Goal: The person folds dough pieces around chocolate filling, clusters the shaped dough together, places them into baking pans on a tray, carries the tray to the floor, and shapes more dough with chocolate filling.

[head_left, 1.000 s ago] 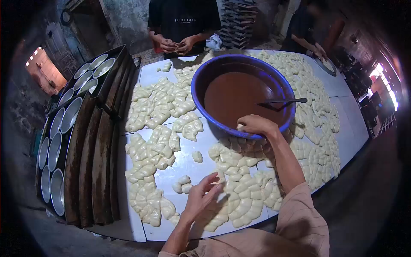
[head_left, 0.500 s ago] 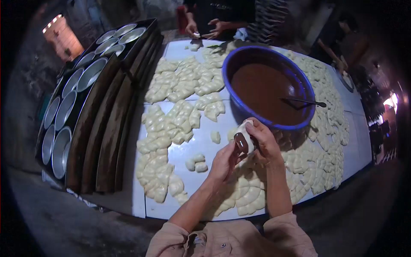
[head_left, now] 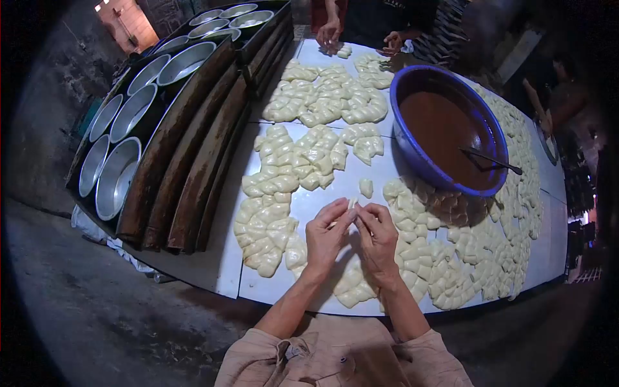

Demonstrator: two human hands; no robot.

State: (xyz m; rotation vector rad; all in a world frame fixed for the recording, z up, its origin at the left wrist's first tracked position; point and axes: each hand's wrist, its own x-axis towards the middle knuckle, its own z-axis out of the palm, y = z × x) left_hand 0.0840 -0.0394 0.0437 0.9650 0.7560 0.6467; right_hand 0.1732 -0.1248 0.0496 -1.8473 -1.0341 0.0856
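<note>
My left hand (head_left: 327, 235) and my right hand (head_left: 378, 237) meet over the table, fingertips pinched together on a piece of white dough (head_left: 353, 202). Only a small pale tip of it shows between the fingers; the rest is hidden, and no brown filling can be seen on it. Just beyond my fingertips a single small dough piece (head_left: 366, 188) lies apart. To the right stands a blue basin (head_left: 412, 145) of brown filling (head_left: 445, 132), with a dark-handled spoon (head_left: 490, 159) resting in it. Joined dough pieces (head_left: 264, 235) spread on both sides of my hands.
A white table (head_left: 222, 271) carries the dough. At its left, round metal pans (head_left: 132, 114) sit in dark trays with brown sides (head_left: 193, 187). Across the table a person's hand (head_left: 329, 35) is near small dough pieces; another person (head_left: 548, 97) stands at the far right.
My hands have lowered and come together, pinching the dough where brown filling showed before. The view has shifted, so the basin appears further right. The person opposite has moved a hand down toward the dough.
</note>
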